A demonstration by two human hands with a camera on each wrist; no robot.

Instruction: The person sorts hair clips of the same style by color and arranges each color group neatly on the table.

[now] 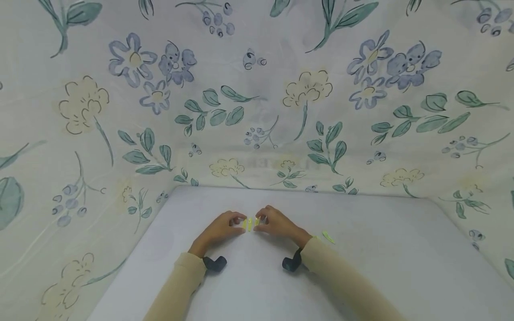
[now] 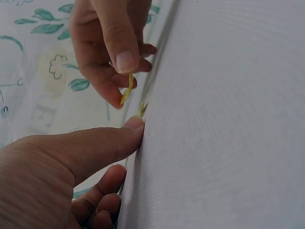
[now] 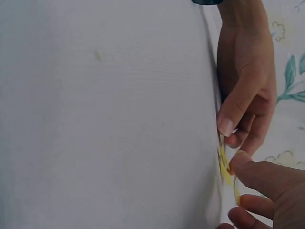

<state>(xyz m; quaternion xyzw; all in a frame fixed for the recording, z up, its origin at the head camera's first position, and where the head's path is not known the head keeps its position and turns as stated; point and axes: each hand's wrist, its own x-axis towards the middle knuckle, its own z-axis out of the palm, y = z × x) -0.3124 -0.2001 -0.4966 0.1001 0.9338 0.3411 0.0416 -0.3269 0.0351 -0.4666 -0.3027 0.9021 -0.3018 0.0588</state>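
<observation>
My left hand [image 1: 222, 226] pinches a thin yellow strip [image 1: 245, 224] upright between thumb and index finger, close over the white tabletop. Facing it, my right hand [image 1: 277, 223] grips another curved yellow strip [image 2: 127, 90] by its two ends, thumb on one end and a finger on the other. Between the two hands stands a further yellow strip [image 1: 250, 224], seen from the head. In the right wrist view the right thumb [image 3: 257, 174] comes right up to the left fingertips, and yellow pieces [image 3: 225, 167] overlap there.
Right of my right wrist a loose yellow-green strip [image 1: 328, 236] lies on the white table [image 1: 381, 267], with part of another beside the sleeve. Floral sheeting [image 1: 265, 125] rises behind the table and along its sides. Black devices [image 1: 215, 263] are worn on both wrists.
</observation>
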